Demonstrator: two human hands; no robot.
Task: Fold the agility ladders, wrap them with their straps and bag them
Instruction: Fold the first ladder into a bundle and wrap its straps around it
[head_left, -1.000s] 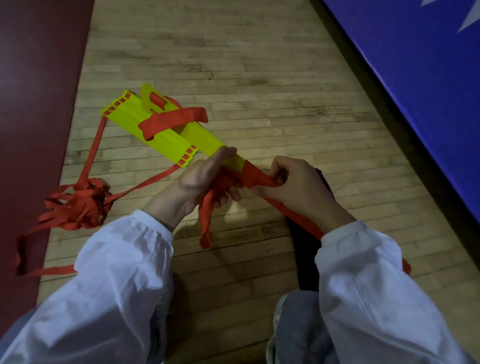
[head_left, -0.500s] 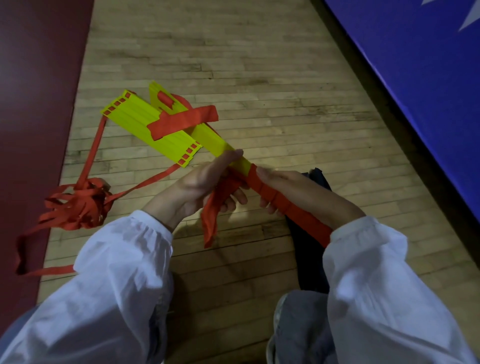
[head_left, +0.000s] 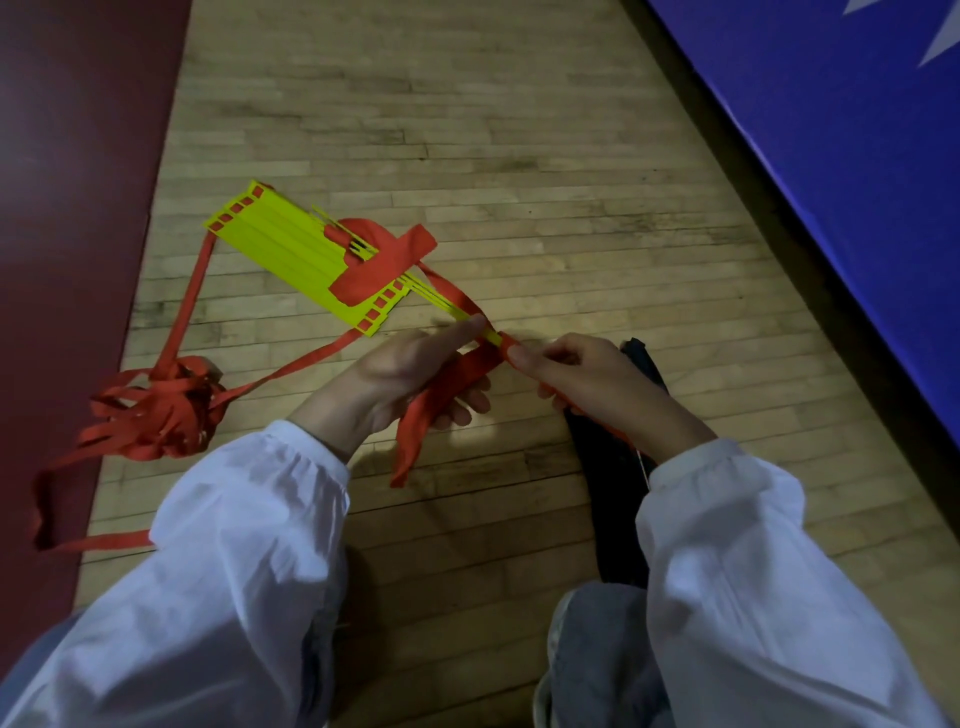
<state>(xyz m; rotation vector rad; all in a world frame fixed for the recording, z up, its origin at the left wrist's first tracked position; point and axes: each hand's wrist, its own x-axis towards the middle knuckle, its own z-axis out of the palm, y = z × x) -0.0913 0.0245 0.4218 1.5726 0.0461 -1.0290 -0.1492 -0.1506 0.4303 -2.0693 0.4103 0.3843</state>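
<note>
- The yellow rung stack (head_left: 291, 254) lies flat on the wooden floor (head_left: 519, 156), with a red band (head_left: 384, 265) across its near end.
- Just near of that stack, a held bundle (head_left: 453, 307) of yellow rungs is seen edge-on. Its far end reaches the stack's near corner.
- The left hand (head_left: 400, 374), near of the stack, grips the held bundle, thumb laid along the top and fingers curled beneath.
- The red strap (head_left: 415, 431) passes through that palm, and its loose end hangs toward the floor.
- The right hand (head_left: 597, 379), to the near right of the stack, pinches the red strap where it wraps the bundle's near end. The two hands sit close together.
- A tangled strap heap (head_left: 161, 410) sits near-left of the stack, joined to it by two red runs.
- A black bag (head_left: 613, 509) lies under the right forearm, near-right of the stack.
- A blue mat (head_left: 831, 156) lies far to the stack's right.
</note>
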